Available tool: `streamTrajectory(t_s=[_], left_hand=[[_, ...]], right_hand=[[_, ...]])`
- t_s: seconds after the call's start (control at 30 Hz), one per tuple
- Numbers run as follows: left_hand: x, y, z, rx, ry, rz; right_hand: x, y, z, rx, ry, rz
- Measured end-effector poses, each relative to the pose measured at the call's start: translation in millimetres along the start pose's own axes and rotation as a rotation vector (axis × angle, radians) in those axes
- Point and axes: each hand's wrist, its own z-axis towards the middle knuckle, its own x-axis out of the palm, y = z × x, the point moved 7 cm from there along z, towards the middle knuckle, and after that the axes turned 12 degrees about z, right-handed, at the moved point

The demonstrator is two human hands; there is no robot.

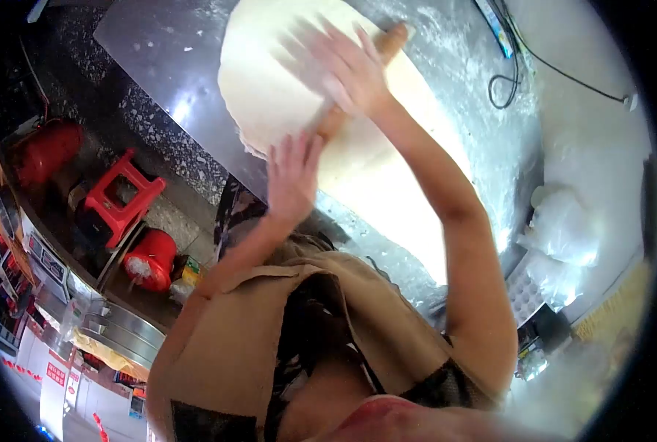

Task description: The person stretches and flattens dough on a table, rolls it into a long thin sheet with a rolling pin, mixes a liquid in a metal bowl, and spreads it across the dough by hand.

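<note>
A large flat sheet of pale dough [258, 74] lies across the metal worktop in front of me. On it rests a wooden rolling pin [393, 43], set diagonally and partly covered by my hands. My right hand [354, 74] is over the middle of the pin, palm down, its fingers spread and blurred by motion. Near the pin's closer end is my left hand [293, 173], with fingers stretched out and the tips at the wood. Neither hand is wrapped round the pin.
Flour dusts the metal worktop [475, 110]. A black cable [516, 81] loops at its upper right. Clear plastic bags [564, 228] and an egg tray [525, 291] sit at right. On the floor at left are a red stool [122, 199] and a red bucket [150, 258].
</note>
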Motion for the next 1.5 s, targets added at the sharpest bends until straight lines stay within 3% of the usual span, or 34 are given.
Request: streamTrajectory(t_s=[0.03, 0.07, 0.1, 0.13, 0.2, 0.23, 0.27, 0.33, 0.4, 0.43, 0.47, 0.5, 0.53, 0.57, 0.6, 0.63, 0.7, 0.73, 0.8, 0.9, 0.93, 1.0, 1.07, 1.13, 1.2, 1.23, 1.27, 1.3, 1.33, 1.4, 1.47, 1.5], left_hand=[[4, -14, 1, 0.069, 0.166, 0.040], [9, -26, 0, 0.129, 0.329, 0.077], [12, -39, -7, 0.205, 0.286, 0.094], [-3, -32, -18, 0.229, -0.049, -0.075], [28, 11, -4, 0.134, 0.053, 0.171], [13, 53, 15, -0.049, 0.115, 0.045], [-11, 94, 28, -0.227, 0.186, -0.082], [-36, 143, 42, -0.272, -0.025, 0.407], [-40, 140, 34, -0.259, -0.136, 0.246], [-37, 139, 36, -0.238, -0.254, 0.068], [-13, 120, 25, -0.181, -0.023, -0.049], [-13, 95, 13, -0.117, -0.041, -0.130], [16, 77, 15, -0.096, 0.541, -0.414], [6, 48, 0, 0.115, 0.163, 0.094], [-21, 50, 2, 0.170, 0.048, -0.157], [-20, 65, 11, 0.169, 0.040, -0.164], [-7, 113, 22, 0.014, 0.086, 0.038], [-12, 141, 32, -0.059, 0.063, 0.046], [-32, 190, 51, -0.198, -0.011, -0.047], [-28, 187, 72, -0.132, 0.084, -0.108], [-12, 177, 61, -0.075, 0.086, -0.277], [-9, 148, 45, 0.155, 0.027, 0.133], [5, 142, 34, 0.115, 0.202, -0.135], [-14, 163, 57, -0.002, 0.252, -0.293], [-40, 223, 111, -0.186, -0.163, -0.472], [-42, 261, 146, -0.510, 0.146, -0.766], [-52, 295, 175, -0.485, -0.228, -0.840], [-88, 310, 216, -0.649, -0.084, -1.137], [-97, 325, 259, -0.590, -0.001, -1.340], [-100, 324, 310, -0.611, 0.241, -1.437], [-61, 341, 338, -0.656, 0.411, -1.478], [-66, 333, 343, -0.446, 0.372, -1.521]], right_hand=[[-1, 1, -38, 0.035, 0.184, -0.123], [-15, 5, -60, 0.157, 0.286, -0.033], [-20, 8, -79, 0.190, 0.282, -0.100], [-8, 2, -82, 0.246, 0.373, -0.179], [18, -2, -18, 0.109, 0.070, -0.033], [28, 9, 30, -0.046, -0.046, -0.118], [42, 14, 72, -0.025, -0.072, -0.226], [74, -2, 129, 0.149, -0.021, 0.007], [88, -8, 155, 0.226, -0.033, 0.113], [86, -2, 141, 0.089, -0.051, -0.069], [80, -1, 111, 0.052, -0.028, -0.134], [73, 0, 81, 0.013, -0.008, -0.199], [53, 2, 44, 0.068, 0.039, -0.147], [34, 9, 16, 0.146, 0.158, -0.130], [28, 6, 7, 0.210, 0.275, -0.112], [39, -3, 24, 0.206, 0.280, -0.120], [63, 2, 77, -0.052, 0.062, -0.007], [82, -1, 115, -0.010, 0.046, -0.077], [99, -8, 175, -0.002, -0.075, 0.068], [92, -6, 169, 0.031, -0.116, 0.017], [89, -8, 153, 0.017, -0.103, -0.041], [73, -2, 83, 0.045, 0.081, -0.075], [53, 1, 55, 0.164, 0.256, -0.056], [76, -7, 95, 0.102, 0.157, -0.024], [99, -14, 146, 0.026, 0.049, 0.001], [103, -13, 164, 0.057, 0.065, 0.017], [104, -11, 176, 0.091, 0.072, 0.020], [101, -10, 176, 0.119, 0.038, -0.012], [94, -9, 171, 0.107, -0.039, 0.008], [81, -4, 157, 0.129, -0.165, 0.000], [81, -8, 141, 0.175, -0.173, 0.017], [79, -9, 135, 0.191, -0.188, -0.004]])
